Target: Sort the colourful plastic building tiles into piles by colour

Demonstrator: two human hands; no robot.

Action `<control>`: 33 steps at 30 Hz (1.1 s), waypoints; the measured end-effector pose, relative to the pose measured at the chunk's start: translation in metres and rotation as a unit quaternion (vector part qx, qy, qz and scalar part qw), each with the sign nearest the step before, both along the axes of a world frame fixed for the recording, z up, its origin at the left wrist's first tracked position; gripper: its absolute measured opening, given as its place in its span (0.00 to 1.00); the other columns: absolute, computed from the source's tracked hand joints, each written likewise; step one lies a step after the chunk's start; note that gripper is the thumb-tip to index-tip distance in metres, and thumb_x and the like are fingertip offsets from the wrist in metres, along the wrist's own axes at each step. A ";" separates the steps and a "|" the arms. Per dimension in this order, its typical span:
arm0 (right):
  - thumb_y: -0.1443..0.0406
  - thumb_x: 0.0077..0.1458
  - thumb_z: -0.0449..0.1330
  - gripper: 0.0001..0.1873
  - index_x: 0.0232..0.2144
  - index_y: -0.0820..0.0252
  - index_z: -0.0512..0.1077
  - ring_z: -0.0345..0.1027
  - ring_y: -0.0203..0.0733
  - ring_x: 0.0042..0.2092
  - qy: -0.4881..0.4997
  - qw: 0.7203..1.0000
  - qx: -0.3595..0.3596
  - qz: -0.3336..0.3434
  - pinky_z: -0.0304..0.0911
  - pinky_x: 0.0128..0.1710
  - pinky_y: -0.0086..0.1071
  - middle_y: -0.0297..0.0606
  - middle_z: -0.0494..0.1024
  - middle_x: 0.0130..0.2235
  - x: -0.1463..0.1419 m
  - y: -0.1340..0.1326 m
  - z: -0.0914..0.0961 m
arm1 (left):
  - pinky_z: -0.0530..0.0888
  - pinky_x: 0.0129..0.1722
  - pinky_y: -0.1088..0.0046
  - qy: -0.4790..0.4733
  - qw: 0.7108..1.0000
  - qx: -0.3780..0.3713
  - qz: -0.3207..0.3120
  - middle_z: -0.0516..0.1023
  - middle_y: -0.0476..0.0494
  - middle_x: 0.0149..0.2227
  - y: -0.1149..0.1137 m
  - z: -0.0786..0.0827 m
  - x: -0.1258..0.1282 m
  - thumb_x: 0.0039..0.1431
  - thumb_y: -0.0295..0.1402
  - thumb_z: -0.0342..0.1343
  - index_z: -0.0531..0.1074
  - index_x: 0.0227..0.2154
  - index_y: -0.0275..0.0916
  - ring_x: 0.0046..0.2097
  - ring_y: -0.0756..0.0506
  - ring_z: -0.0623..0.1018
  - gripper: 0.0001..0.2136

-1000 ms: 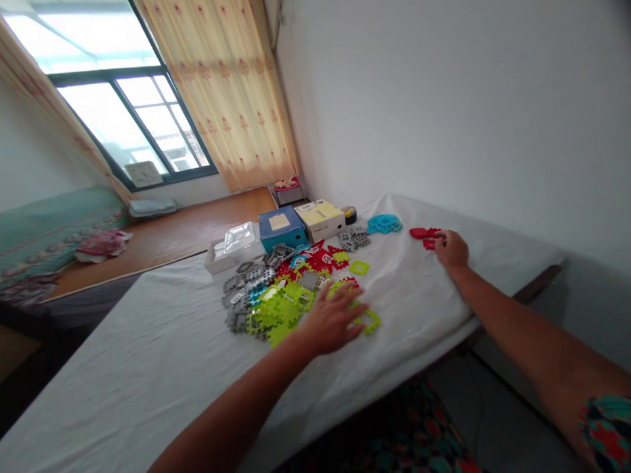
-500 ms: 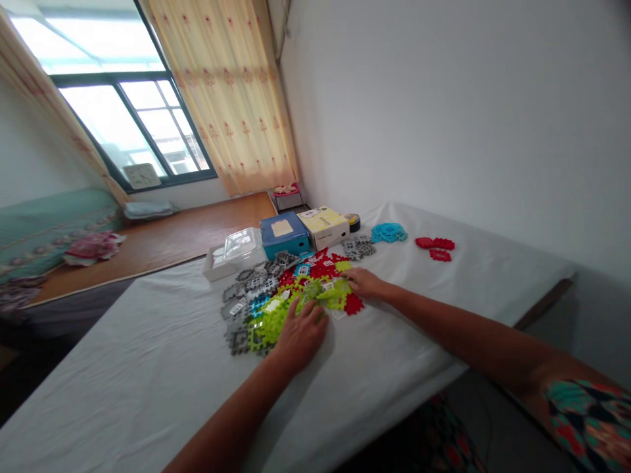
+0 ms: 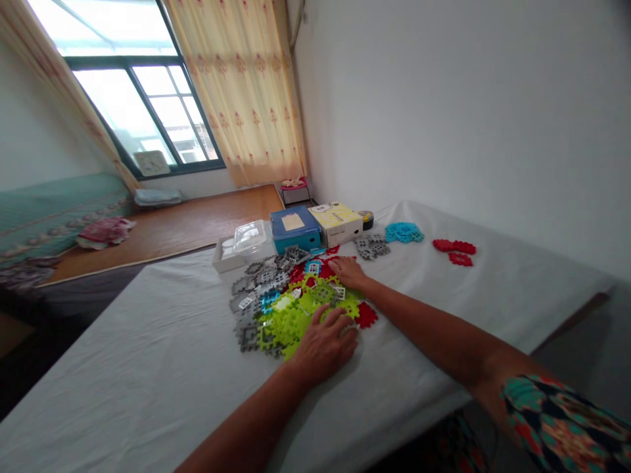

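A: State the position of the hands.
B: Left hand (image 3: 326, 341): palm down at the near edge of the green pieces (image 3: 283, 322), fingers slightly apart, nothing seen pinched between them. Right hand (image 3: 348, 270): reached across to the red pieces (image 3: 326, 269) at the far side of the same heap. Its fingertips are partly hidden; whether they are apart or clamped on a piece, I cannot tell.

A: Where do the pieces lie?
B: Mostly in one mixed heap on the white-covered table (image 3: 148, 368), with grey pieces (image 3: 246, 332) along its left side. Well apart to the right lie a blue cluster (image 3: 404, 232) and, beyond it, a few loose red pieces (image 3: 454, 247). A smaller grey cluster (image 3: 372, 246) lies nearer the heap, before the yellow box (image 3: 338, 222).

A: Which step is in hand?
B: In my judgement, handling pieces within the heap, the right hand at the red ones.

A: And the next move calls for what?
B: Judged from the overlap, a firm hold on one piece by its edge, lifted clear. The toothed edges could catch on neighbours, so the left hand would do well to steady the green ones.
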State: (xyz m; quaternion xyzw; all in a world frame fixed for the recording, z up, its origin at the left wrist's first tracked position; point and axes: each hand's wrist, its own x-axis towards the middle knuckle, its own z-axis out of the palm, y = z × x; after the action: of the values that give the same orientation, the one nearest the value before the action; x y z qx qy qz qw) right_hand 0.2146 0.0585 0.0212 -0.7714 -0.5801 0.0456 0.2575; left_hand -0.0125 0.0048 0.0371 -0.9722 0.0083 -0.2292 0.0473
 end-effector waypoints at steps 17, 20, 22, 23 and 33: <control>0.58 0.56 0.56 0.14 0.37 0.59 0.76 0.69 0.37 0.30 0.208 0.964 0.121 0.114 0.64 0.34 0.31 0.35 0.79 0.31 0.012 -0.043 0.019 | 0.68 0.50 0.65 -0.104 0.970 -0.109 0.190 0.79 0.45 0.40 0.054 0.043 -0.029 0.65 0.37 0.47 0.77 0.35 0.43 0.45 0.46 0.75 0.13; 0.58 0.58 0.55 0.15 0.39 0.58 0.77 0.70 0.40 0.36 0.112 0.973 0.132 0.150 0.63 0.40 0.33 0.39 0.80 0.38 -0.004 -0.045 0.019 | 0.69 0.48 0.66 -0.122 0.952 -0.143 0.242 0.79 0.45 0.40 0.077 0.044 -0.041 0.66 0.39 0.45 0.78 0.34 0.42 0.43 0.46 0.76 0.16; 0.58 0.58 0.56 0.14 0.40 0.58 0.77 0.69 0.43 0.42 0.052 0.975 0.129 0.173 0.61 0.45 0.36 0.42 0.79 0.41 -0.015 -0.043 0.017 | 0.70 0.48 0.67 -0.128 0.941 -0.153 0.273 0.80 0.44 0.40 0.091 0.043 -0.047 0.66 0.41 0.45 0.78 0.34 0.41 0.43 0.45 0.76 0.17; 0.58 0.57 0.58 0.13 0.39 0.58 0.78 0.69 0.44 0.43 0.031 0.975 0.123 0.185 0.60 0.46 0.37 0.42 0.79 0.41 -0.020 -0.042 0.016 | 0.70 0.48 0.66 -0.130 0.935 -0.155 0.291 0.80 0.44 0.40 0.098 0.041 -0.050 0.65 0.41 0.44 0.78 0.34 0.41 0.44 0.44 0.76 0.17; 0.51 0.51 0.61 0.19 0.35 0.60 0.77 0.69 0.38 0.29 0.316 0.934 0.117 0.122 0.63 0.29 0.29 0.34 0.79 0.29 -0.003 -0.041 0.004 | 0.69 0.50 0.56 -0.120 0.762 -0.238 0.591 0.76 0.35 0.51 0.184 0.011 -0.132 0.61 0.42 0.46 0.75 0.46 0.39 0.54 0.35 0.72 0.19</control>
State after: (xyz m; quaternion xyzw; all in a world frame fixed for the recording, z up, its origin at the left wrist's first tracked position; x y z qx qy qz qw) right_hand 0.2114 0.0179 0.0247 -0.6050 -0.5594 0.2496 0.5087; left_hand -0.1441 0.1883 0.0486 -0.7290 -0.6283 -0.2652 -0.0590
